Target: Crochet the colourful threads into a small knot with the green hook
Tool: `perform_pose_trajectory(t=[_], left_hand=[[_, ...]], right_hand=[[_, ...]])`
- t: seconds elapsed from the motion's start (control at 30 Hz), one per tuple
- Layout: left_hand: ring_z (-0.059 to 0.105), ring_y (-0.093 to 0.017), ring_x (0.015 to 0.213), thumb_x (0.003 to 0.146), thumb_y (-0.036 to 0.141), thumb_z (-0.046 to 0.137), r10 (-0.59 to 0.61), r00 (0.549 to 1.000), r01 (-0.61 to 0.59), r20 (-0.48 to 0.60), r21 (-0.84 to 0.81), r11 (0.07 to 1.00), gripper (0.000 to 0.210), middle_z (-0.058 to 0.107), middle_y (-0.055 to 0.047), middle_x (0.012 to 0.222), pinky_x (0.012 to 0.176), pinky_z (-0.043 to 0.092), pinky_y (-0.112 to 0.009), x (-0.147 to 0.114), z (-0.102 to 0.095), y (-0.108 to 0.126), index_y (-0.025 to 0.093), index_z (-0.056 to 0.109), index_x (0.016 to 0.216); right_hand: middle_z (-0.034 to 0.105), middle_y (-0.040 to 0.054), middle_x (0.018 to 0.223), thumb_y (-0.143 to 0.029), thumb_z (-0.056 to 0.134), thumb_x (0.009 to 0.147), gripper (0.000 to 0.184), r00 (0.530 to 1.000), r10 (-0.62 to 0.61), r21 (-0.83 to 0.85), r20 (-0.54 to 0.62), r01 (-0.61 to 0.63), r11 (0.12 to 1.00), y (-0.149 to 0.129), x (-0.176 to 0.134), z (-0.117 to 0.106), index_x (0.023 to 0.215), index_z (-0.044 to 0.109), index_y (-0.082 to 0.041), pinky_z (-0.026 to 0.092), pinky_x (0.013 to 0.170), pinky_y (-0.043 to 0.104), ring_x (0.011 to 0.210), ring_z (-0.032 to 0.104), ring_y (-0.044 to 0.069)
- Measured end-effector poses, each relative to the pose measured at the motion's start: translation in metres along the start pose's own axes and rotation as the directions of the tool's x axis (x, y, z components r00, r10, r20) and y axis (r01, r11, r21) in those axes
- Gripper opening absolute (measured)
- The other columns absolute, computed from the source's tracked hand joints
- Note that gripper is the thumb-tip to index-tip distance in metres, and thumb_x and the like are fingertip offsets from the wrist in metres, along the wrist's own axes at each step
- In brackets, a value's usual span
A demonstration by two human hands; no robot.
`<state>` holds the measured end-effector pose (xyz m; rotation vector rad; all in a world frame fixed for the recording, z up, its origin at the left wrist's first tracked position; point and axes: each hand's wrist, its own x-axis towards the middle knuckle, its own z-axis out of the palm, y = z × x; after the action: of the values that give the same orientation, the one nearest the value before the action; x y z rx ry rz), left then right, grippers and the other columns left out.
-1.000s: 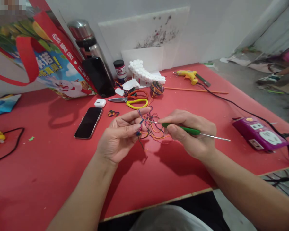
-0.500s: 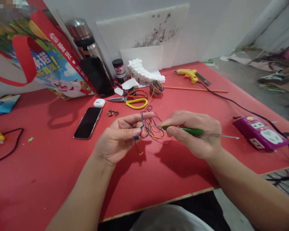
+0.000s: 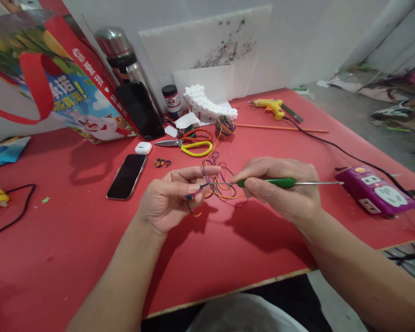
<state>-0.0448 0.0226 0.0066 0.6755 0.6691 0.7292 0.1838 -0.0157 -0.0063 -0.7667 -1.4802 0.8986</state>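
Observation:
Between its thumb and fingers my left hand [image 3: 173, 196] pinches a small multicoloured piece of crocheted yarn [image 3: 192, 193], and a strand runs over the stretched forefinger. A short orange-tipped tail hangs below it. My right hand [image 3: 283, 189] grips the green handle of a crochet hook [image 3: 275, 183]; one metal end reaches the yarn at my left fingertips, the other points right. Loose blue, orange and purple strands [image 3: 224, 196] lie on the table between and behind the hands, leading back to a yarn ball [image 3: 225, 126].
Scissors [image 3: 197, 147], a phone [image 3: 127, 177], an earbud case [image 3: 143, 148] and a small yarn piece [image 3: 163, 163] lie beyond my left hand. A yellow glue gun [image 3: 271, 108], its cord and a purple power strip [image 3: 375, 190] are at the right. A gift bag [image 3: 90, 106] stands back left.
The crochet hook has levelled out, its right end rising slightly. The yarn piece has turned a little in my left fingers, its tail shifting left and up.

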Motion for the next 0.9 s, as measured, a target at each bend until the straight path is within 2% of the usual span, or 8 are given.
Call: perform_pose_trajectory(t=[0.2,0.33,0.43,0.53,0.67,0.8,0.9], left_hand=[[0.058,-0.007,0.056,0.062,0.010,0.090,0.036,0.999,-0.036,-0.038,0.006,0.999,0.037,0.065,-0.004,0.061,0.052,0.048,-0.013,0.001,-0.001,-0.001,0.008,0.090,0.100],[0.061,-0.007,0.056,0.060,0.009,0.092,0.042,0.996,-0.041,-0.077,0.017,0.999,0.037,0.069,-0.003,0.063,0.055,0.052,-0.014,0.001,0.003,-0.002,0.009,0.090,0.097],[0.066,-0.007,0.061,0.060,0.007,0.093,0.114,0.985,-0.109,-0.126,0.045,0.993,0.039,0.073,-0.002,0.071,0.061,0.056,-0.014,0.002,0.011,-0.008,0.015,0.091,0.098],[0.071,-0.010,0.067,0.063,0.011,0.094,0.188,0.973,-0.182,-0.130,0.058,0.982,0.035,0.076,-0.002,0.075,0.064,0.056,-0.016,0.002,0.019,-0.016,0.020,0.091,0.097],[0.067,-0.010,0.064,0.066,0.014,0.096,0.266,0.951,-0.251,-0.157,0.110,0.962,0.035,0.066,0.001,0.066,0.055,0.046,-0.016,0.002,0.023,-0.022,0.019,0.091,0.100],[0.066,-0.012,0.069,0.069,0.019,0.096,0.285,0.946,-0.267,-0.153,0.131,0.955,0.033,0.078,-0.006,0.080,0.056,0.048,-0.020,0.002,0.023,-0.023,0.020,0.091,0.101],[0.062,-0.011,0.063,0.070,0.023,0.096,0.309,0.938,-0.290,-0.159,0.136,0.947,0.028,0.082,-0.008,0.085,0.055,0.048,-0.021,0.003,0.023,-0.023,0.020,0.092,0.097]], right_hand=[[0.073,0.0031,0.069,-0.027,0.082,0.095,0.009,0.991,0.131,0.161,-0.006,-0.129,0.978,0.009,-0.002,-0.004,0.093,0.089,-0.021,0.048,0.051,0.027,0.058,0.062,0.014],[0.068,0.0025,0.061,-0.033,0.088,0.088,0.014,0.965,0.262,0.307,0.006,-0.251,0.918,0.009,0.000,0.001,0.086,0.088,-0.019,0.037,0.042,0.024,0.051,0.056,0.012],[0.068,0.0007,0.059,-0.041,0.094,0.081,0.022,0.935,0.355,0.435,-0.004,-0.318,0.843,0.009,0.002,0.011,0.084,0.086,-0.020,0.038,0.041,0.024,0.047,0.051,0.011],[0.069,-0.0008,0.060,-0.041,0.093,0.082,0.023,0.929,0.371,0.514,-0.013,-0.312,0.799,0.012,0.001,0.022,0.087,0.084,-0.020,0.039,0.042,0.023,0.045,0.050,0.009],[0.071,-0.0014,0.063,-0.041,0.092,0.083,0.024,0.927,0.369,0.527,-0.069,-0.280,0.803,0.016,0.000,0.028,0.089,0.081,-0.020,0.044,0.046,0.024,0.045,0.050,0.008],[0.070,-0.0020,0.064,-0.043,0.090,0.085,0.026,0.931,0.363,0.519,-0.038,-0.292,0.803,0.016,0.000,0.028,0.090,0.079,-0.020,0.044,0.045,0.023,0.045,0.050,0.008],[0.070,-0.0019,0.063,-0.043,0.091,0.084,0.027,0.925,0.378,0.527,-0.034,-0.305,0.793,0.016,0.001,0.029,0.089,0.080,-0.020,0.042,0.044,0.023,0.045,0.050,0.008]])
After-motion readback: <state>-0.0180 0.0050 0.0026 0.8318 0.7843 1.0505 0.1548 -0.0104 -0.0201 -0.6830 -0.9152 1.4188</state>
